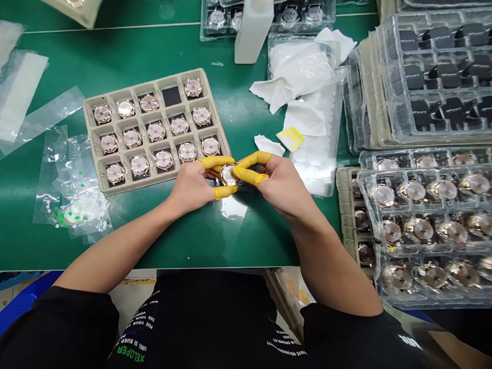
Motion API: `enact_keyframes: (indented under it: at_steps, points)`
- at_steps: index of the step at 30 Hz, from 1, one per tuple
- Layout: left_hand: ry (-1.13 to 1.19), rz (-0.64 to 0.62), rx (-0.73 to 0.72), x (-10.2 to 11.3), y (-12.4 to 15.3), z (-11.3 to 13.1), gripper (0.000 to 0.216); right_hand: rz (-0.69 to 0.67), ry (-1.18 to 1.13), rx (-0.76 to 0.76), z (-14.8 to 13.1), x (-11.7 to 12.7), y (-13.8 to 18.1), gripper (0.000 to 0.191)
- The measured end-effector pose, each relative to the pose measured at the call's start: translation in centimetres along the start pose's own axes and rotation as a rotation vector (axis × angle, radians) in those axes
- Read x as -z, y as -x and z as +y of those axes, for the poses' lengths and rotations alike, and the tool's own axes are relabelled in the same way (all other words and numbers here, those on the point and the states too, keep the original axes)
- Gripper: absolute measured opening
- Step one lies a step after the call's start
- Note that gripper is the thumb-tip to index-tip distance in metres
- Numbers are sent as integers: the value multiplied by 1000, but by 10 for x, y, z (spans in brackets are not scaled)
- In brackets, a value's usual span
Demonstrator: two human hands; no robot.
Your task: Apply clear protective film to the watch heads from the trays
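Between my two hands is a rose-gold watch case [229, 175], its round metal back facing up. My left hand [191, 185] grips it from the left with thumb and fingers closed on its edge. From the other side, my right hand [275, 179] has its thumb and fingertip pinched at the case's right rim. Yellow finger cots cover several fingertips on both hands. Just beyond my left hand lies a beige compartment tray [158, 87] holding rows of similar watch cases, with one slot in the back row showing only its black lining.
White wipes [303, 84] and a yellow-white scrap [291, 138] lie on plastic bags to the right. A white bottle [253, 33] stands at the back. Stacked clear trays [426, 225] of watches fill the right side. Small bags with green and white dots [73, 210] lie left.
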State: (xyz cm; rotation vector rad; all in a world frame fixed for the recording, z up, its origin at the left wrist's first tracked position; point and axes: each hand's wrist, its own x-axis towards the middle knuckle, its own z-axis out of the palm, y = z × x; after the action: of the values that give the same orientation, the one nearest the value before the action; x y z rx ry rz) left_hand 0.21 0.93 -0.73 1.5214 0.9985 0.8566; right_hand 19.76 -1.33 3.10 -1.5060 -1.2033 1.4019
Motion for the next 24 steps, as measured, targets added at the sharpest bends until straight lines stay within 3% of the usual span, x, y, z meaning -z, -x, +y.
enact_keyframes:
  at_steps: [6,8,11,13,16,20,24]
  points:
    - [9,1,23,0,0,1,59,5,34,14,3,2,-1,36]
    - [12,5,34,0,0,2,60,137,53,124,4,9,-4,39]
    - [13,5,46,0,0,1,60,467,53,366,7,22,-11,34]
    - [15,8,50,-1,0,1,59,542,6,426,10,27,-16,38]
    - [22,20,49,-1,0,1,59,392,-122,324,14,24,-19,56]
    - [31,28,55,-1,0,1,59,222,-219,154,9,15,-17,41]
    - [33,48,48,-2,0,1,57,114,-218,-6,2,6,-10,48]
